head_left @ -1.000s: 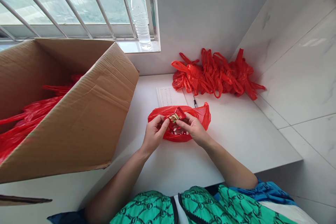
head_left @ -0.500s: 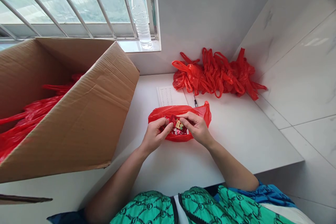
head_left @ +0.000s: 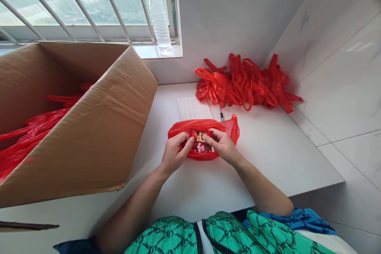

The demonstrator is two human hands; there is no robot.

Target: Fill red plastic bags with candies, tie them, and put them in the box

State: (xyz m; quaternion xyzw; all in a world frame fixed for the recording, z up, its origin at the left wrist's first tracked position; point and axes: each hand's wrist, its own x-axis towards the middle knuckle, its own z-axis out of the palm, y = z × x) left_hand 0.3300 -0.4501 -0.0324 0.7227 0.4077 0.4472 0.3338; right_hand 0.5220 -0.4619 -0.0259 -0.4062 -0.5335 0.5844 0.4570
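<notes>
Over an opened red plastic bag (head_left: 208, 158) on the white table, both hands pinch a small red wrapped candy with yellow print (head_left: 200, 136). The left end of its wrapper is between the thumb and fingers of my left hand (head_left: 176, 149). My right hand (head_left: 224, 146) grips the right end, its thumb lying across the front. Other red and white packets (head_left: 204, 149) show inside the bag just below the candy. Their number is hidden by the fingers and the bag's rim.
A cardboard box (head_left: 119, 115) with red plastic bags (head_left: 38, 127) inside stands at the left. Behind the bag lie a notebook (head_left: 192, 108) and a pen (head_left: 221, 114). Tied red bags (head_left: 244, 83) line the wall. A water bottle (head_left: 160, 20) stands on the windowsill.
The candy has turned from a tilt to nearly level, its printed face more toward me. My right hand has shifted slightly. The bag has stayed in place.
</notes>
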